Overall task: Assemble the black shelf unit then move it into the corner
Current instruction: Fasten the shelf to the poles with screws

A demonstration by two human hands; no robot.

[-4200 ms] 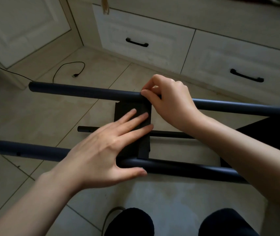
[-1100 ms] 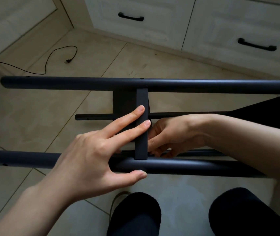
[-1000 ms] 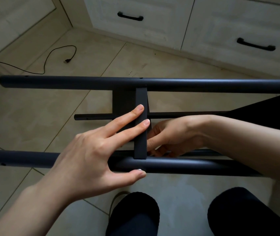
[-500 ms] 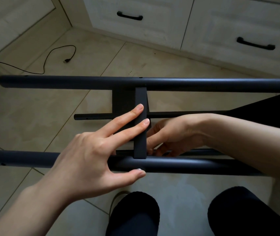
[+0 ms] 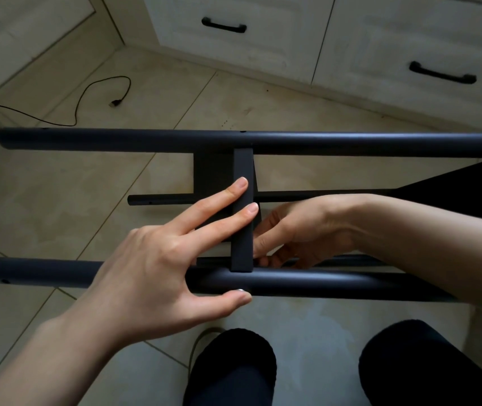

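Head view: my left hand (image 5: 157, 268) lies flat, fingers straight on the black crossbar (image 5: 243, 212); my right hand (image 5: 301, 230) curls behind it, grip hidden.

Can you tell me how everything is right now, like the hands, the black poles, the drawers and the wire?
Left hand: fingers straight on the flat black crossbar, thumb under the near black round pole.
Right hand: fingers curled beside the crossbar; whether it holds anything is hidden.
Far black round pole: lying level, crossbar joined.
Two white drawers: closed.
Black cable: loose on the beige tiled floor, plug free.
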